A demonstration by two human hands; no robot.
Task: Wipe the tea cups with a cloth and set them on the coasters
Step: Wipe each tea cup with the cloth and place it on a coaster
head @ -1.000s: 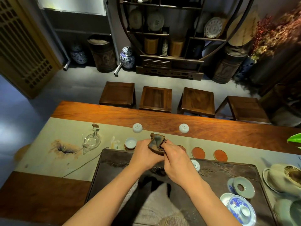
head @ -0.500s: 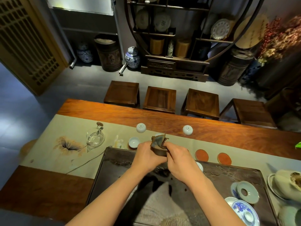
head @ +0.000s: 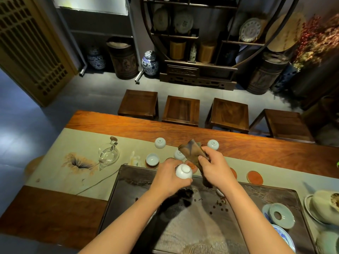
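An upright white porcelain cup (head: 152, 160) already sits on its round orange coaster (head: 151, 165). The left hand (head: 169, 177) grips a small white tea cup (head: 184, 171) bottom-up above the dark tea tray (head: 264, 197); the right hand (head: 216, 170) pinches the brown cloth (head: 190, 150) just beside it. The cup is best turned upright and lowered gently onto the bare coaster (head: 192, 166) beneath.

No legible text, labels or numbers.

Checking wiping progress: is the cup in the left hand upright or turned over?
Turned over: the cup in the left hand shows its foot ring, mouth facing away.
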